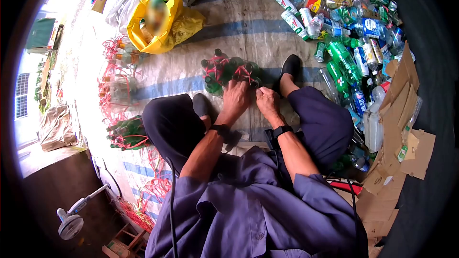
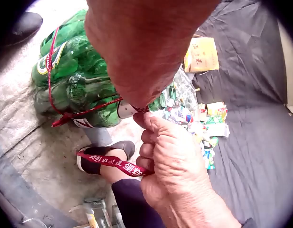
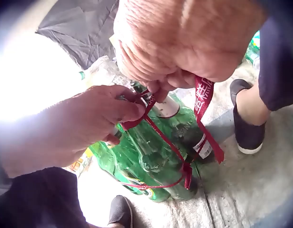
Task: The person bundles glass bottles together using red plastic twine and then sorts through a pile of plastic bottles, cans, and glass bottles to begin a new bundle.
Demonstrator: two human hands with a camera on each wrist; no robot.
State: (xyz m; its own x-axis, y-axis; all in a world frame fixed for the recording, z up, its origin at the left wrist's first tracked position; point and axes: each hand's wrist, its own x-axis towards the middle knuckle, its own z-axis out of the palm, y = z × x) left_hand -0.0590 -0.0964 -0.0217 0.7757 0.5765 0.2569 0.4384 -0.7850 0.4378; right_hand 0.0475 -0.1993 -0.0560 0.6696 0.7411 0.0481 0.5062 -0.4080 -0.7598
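Looking down through the head view, we find a bundle of green bottles [image 1: 236, 62] on the striped sheet [image 1: 177, 85], near the person's shoes [image 1: 290, 66], with the left hand [image 1: 236, 96] and right hand [image 1: 268, 104] close together at its near side; a pile of cans and bottles [image 1: 342, 59] spreads to the right. From the left wrist, we see the right hand's grip curled around a red ribbon [image 2: 115, 163], its printed tail sticking out; the left fingers are hidden. From the right wrist, we see the left grip pinching the ribbon above the bottles.

Yel. bag [image 1: 165, 43] – cardbd. [image 1: 418, 155] by plastic btls [image 1: 343, 58]
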